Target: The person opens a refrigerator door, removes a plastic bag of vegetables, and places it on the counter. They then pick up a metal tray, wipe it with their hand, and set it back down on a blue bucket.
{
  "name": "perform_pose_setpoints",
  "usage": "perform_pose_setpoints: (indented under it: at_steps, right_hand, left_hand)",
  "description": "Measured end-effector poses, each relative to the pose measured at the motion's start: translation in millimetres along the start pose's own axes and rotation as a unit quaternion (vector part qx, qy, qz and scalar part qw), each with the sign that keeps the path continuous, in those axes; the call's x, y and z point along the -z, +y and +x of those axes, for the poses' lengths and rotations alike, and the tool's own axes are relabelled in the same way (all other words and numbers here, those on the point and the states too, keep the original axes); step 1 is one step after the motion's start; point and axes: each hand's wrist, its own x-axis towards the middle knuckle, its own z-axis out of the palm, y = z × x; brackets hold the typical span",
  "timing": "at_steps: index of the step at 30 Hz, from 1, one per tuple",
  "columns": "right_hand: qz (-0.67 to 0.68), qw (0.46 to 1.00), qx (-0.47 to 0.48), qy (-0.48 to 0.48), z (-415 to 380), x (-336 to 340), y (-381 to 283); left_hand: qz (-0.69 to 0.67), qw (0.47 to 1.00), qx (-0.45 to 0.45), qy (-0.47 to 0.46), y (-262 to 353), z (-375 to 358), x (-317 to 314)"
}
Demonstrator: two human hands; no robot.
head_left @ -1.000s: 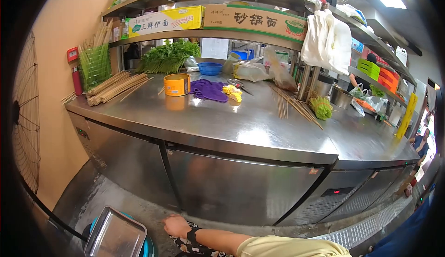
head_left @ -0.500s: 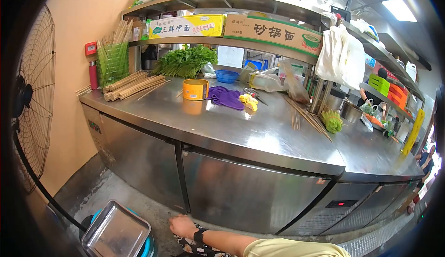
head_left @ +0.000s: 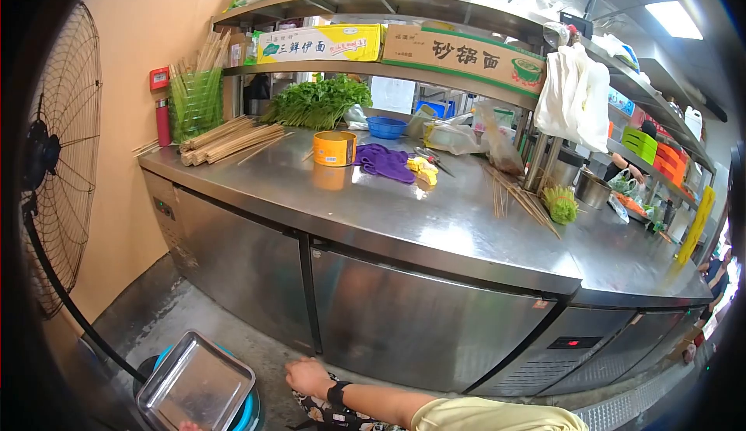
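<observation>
My right hand (head_left: pixel 308 376), with a black band at the wrist, rests low over dark patterned cloth (head_left: pixel 311 410). Its fingers are curled in, and nothing shows in them. At the bottom edge, only a sliver of my left hand (head_left: pixel 189 425) shows, by the near end of an empty metal tray (head_left: pixel 198 384); its fingers are mostly out of frame. The tray lies over a blue round tub (head_left: pixel 247 414) on the floor.
A steel counter (head_left: pixel 373 225) bears wooden sticks (head_left: pixel 225 142), leafy greens (head_left: pixel 320 103), an orange tin (head_left: pixel 334 150), purple cloth (head_left: pixel 382 162) and a blue bowl (head_left: pixel 386 127). A fan (head_left: pixel 66 151) stands left. A co-worker's arm (head_left: pixel 628 167) shows at right.
A sliver of my left hand has come into view at the tray's near end. The view has shifted slightly. My right hand stays in the same pose.
</observation>
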Motion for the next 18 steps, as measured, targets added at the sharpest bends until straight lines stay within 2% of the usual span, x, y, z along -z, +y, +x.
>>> perform_pose_setpoints:
  at_steps: [2,3,6,8,9,11,12,15,18]
  right_hand:
    - [-0.006,1.0,-0.009,-0.026,2,-3,-1]
    - [-0.014,1.0,-0.004,-0.016,1,-2,-3]
    - [-0.031,0.999,0.018,0.024,3,-2,-4]
    - [-0.03,0.997,0.033,0.055,2,-10,-2]
    - [-0.02,0.999,0.017,0.022,2,-4,-5]
    - [-0.001,0.999,-0.017,-0.044,2,6,-9]
    - [0.001,0.999,-0.016,-0.044,2,6,-9]
    - [0.005,0.999,-0.015,-0.044,2,7,-8]
    - [-0.002,0.999,-0.014,-0.039,1,5,-7]
  left_hand:
    - [-0.035,0.999,-0.01,0.02,0,-52,-50]
    - [-0.067,0.991,-0.06,-0.097,-32,39,19]
    - [-0.054,0.998,0.006,0.018,-5,-38,-42]
    - [-0.061,0.995,0.05,-0.06,-7,0,-5]
    - [-0.062,0.991,0.072,-0.099,-4,6,0]
    - [-0.048,0.997,0.052,-0.009,-5,4,-8]
    - [-0.041,0.998,0.042,0.036,-4,-1,-15]
    - [-0.026,0.999,0.023,0.017,-8,8,-5]
    - [-0.03,0.997,0.038,0.053,-9,6,-10]
